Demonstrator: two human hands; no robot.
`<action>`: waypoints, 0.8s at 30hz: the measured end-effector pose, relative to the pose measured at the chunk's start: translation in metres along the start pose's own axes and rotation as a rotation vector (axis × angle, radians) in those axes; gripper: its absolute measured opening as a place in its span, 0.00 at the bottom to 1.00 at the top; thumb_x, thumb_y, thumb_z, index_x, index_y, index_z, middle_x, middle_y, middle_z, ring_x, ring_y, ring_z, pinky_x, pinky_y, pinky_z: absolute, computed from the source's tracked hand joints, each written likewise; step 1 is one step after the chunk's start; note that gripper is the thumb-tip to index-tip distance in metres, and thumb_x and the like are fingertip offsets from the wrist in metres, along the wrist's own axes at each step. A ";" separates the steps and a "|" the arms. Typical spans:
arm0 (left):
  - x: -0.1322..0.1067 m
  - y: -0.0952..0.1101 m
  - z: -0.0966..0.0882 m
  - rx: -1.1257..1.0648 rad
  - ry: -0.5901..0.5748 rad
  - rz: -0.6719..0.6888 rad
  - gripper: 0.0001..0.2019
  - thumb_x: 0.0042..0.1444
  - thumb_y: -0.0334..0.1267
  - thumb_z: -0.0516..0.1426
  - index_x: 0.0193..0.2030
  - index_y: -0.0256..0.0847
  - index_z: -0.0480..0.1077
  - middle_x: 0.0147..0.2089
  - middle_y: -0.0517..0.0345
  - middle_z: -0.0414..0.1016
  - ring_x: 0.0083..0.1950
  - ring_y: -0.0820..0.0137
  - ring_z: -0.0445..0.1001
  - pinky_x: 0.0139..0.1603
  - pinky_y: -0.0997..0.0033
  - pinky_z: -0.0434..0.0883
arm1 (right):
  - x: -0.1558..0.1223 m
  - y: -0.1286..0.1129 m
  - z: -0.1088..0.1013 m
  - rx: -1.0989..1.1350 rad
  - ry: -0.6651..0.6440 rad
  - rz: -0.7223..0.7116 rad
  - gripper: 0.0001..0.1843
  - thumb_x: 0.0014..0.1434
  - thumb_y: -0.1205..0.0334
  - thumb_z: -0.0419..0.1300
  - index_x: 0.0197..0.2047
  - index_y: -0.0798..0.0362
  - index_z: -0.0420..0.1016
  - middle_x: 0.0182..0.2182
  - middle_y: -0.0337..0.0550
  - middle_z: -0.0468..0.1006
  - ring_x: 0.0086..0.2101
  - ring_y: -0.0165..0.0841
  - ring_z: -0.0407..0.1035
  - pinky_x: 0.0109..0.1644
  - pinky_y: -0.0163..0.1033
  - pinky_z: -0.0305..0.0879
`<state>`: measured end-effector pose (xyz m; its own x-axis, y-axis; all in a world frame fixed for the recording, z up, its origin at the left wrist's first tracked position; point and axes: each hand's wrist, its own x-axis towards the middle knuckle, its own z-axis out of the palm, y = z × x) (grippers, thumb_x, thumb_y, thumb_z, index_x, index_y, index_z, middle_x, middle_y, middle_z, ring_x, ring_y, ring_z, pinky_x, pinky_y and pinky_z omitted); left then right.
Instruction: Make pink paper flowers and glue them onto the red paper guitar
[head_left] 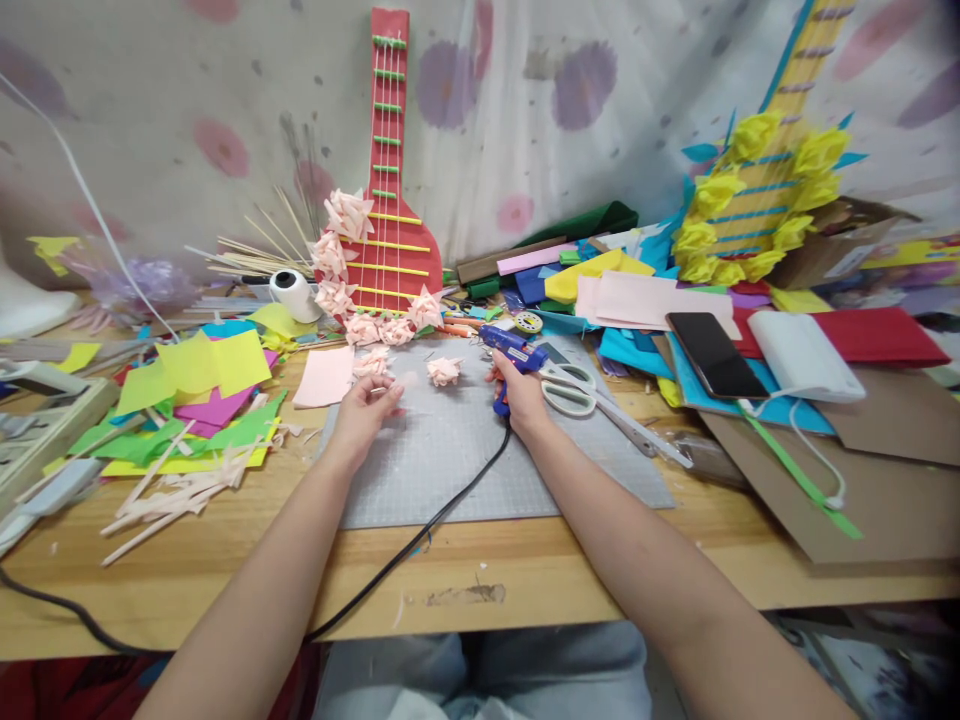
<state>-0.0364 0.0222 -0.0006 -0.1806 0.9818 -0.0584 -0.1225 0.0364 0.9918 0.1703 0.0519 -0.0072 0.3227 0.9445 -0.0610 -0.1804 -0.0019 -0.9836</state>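
My right hand (519, 392) is wrapped round the handle of a blue hot glue gun (517, 350), its black cord trailing down toward me over the grey cutting mat (450, 470). Thumb and fingertips of my left hand (366, 408) come together in a pinch at the mat's left side; a faint pale bit shows by them, too blurred to name. Just behind those fingers is a pink paper flower (373, 362). Another pink paper flower (445, 371) lies on the mat between my hands. Beyond stands a red cardboard lute (390, 240), upright, with similar flowers along its left and lower edge.
Scissors (574, 395) and a steel ruler (641, 432) lie right of the glue gun. Coloured paper scraps (202, 375) spread at left. A phone (716, 355) and white power bank (806, 355) rest at right, before a yellow-flowered instrument (757, 200).
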 end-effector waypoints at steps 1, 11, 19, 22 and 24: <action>0.001 0.001 0.001 -0.026 0.002 0.001 0.22 0.27 0.45 0.69 0.27 0.37 0.66 0.28 0.65 0.68 0.28 0.78 0.68 0.30 0.75 0.74 | 0.000 0.000 0.000 0.008 -0.003 0.001 0.16 0.46 0.50 0.62 0.19 0.52 0.67 0.17 0.36 0.71 0.13 0.22 0.55 0.15 0.31 0.53; 0.026 0.040 0.040 -0.231 -0.006 -0.616 0.12 0.48 0.31 0.61 0.23 0.38 0.59 0.16 0.69 0.56 0.13 0.85 0.50 0.12 0.86 0.50 | -0.001 -0.001 0.000 0.014 -0.028 0.018 0.16 0.46 0.48 0.61 0.21 0.53 0.69 0.21 0.39 0.76 0.13 0.21 0.56 0.14 0.31 0.53; 0.033 0.045 0.063 -0.090 0.014 -0.732 0.15 0.55 0.32 0.55 0.21 0.39 0.55 0.12 0.72 0.47 0.10 0.86 0.41 0.10 0.84 0.38 | 0.003 0.003 0.000 0.052 -0.021 0.010 0.15 0.45 0.49 0.62 0.22 0.52 0.69 0.21 0.37 0.75 0.13 0.21 0.56 0.15 0.31 0.54; 0.030 0.046 0.067 -0.071 0.029 -0.750 0.14 0.56 0.33 0.53 0.21 0.39 0.56 0.11 0.71 0.47 0.09 0.85 0.41 0.11 0.84 0.38 | 0.004 0.004 0.000 0.057 -0.018 0.011 0.16 0.45 0.48 0.61 0.21 0.52 0.69 0.19 0.37 0.74 0.13 0.21 0.55 0.15 0.30 0.52; 0.029 0.046 0.068 -0.066 0.032 -0.741 0.13 0.56 0.33 0.53 0.22 0.39 0.57 0.11 0.71 0.48 0.09 0.85 0.41 0.11 0.84 0.38 | 0.004 0.003 0.000 0.053 -0.017 0.011 0.16 0.45 0.47 0.61 0.21 0.53 0.69 0.19 0.37 0.74 0.13 0.21 0.55 0.15 0.30 0.52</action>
<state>0.0190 0.0647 0.0508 -0.0562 0.6983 -0.7136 -0.2818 0.6745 0.6823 0.1710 0.0552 -0.0106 0.3049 0.9499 -0.0689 -0.2335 0.0045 -0.9724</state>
